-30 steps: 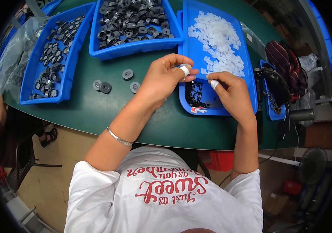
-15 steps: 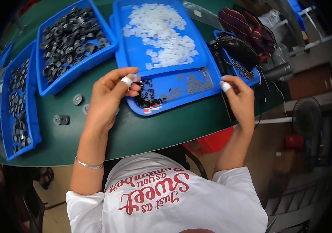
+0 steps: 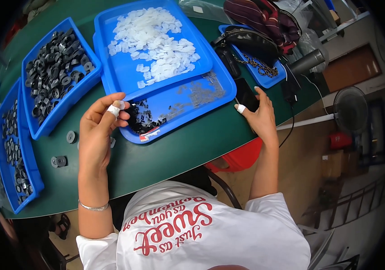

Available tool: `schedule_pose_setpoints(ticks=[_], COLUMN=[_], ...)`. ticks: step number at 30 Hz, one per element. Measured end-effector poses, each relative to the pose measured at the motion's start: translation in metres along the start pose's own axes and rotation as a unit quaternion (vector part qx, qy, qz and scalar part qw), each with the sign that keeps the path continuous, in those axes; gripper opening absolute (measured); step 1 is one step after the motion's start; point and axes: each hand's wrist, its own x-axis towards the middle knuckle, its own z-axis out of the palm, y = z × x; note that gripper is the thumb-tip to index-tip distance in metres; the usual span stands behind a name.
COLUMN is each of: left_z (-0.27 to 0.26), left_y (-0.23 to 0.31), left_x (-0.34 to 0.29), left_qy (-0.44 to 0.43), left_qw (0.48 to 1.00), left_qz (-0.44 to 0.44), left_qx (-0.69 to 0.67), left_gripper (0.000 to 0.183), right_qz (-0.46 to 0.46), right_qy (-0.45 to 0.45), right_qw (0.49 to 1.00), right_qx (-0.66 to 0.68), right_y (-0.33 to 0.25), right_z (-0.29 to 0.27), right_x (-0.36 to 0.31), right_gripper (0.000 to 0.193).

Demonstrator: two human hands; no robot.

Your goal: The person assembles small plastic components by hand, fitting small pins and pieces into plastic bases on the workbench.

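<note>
My left hand hovers by the near left corner of a blue tray, its thumb and fingertips pinched together. White tape wraps the thumb; whatever the pinch may hold is too small to make out. Small black pieces and clear pieces lie in that tray. Over a black phone on the green table, my right hand has its taped thumb and fingers spread to either side. Whether they touch the phone I cannot tell.
A second blue tray of white translucent pieces rests on the first. Leftward stand blue bins of black round parts and grey parts. Loose round parts lie on the table. A black bag is far right.
The view has shifted, with the table's things now further left. My right hand has moved over the phone and its thumb and fingers have spread. My left hand stays pinched.
</note>
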Motion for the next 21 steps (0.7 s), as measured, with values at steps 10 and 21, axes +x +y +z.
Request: schedule_pose_setpoints(ticks=[10,21], left_z=[-0.0031,-0.0038], left_y=[-0.0017,-0.0047], left_x=[0.0002,0.0035], left_qy=[0.002,0.007], left_qw=[1.000,1.000], left_qz=[0.003,0.011], left_qx=[0.001,-0.004], left_gripper=[0.023,0.024], right_qz=[-0.024,-0.033], right_qy=[0.028,0.043], right_qw=[0.999,0.998], right_qx=[-0.021,-0.023], right_y=[0.0026,0.0077], right_z=[-0.0001,-0.0011], right_x=[0.0001,-0.0079], right_gripper=[0.081,0.084])
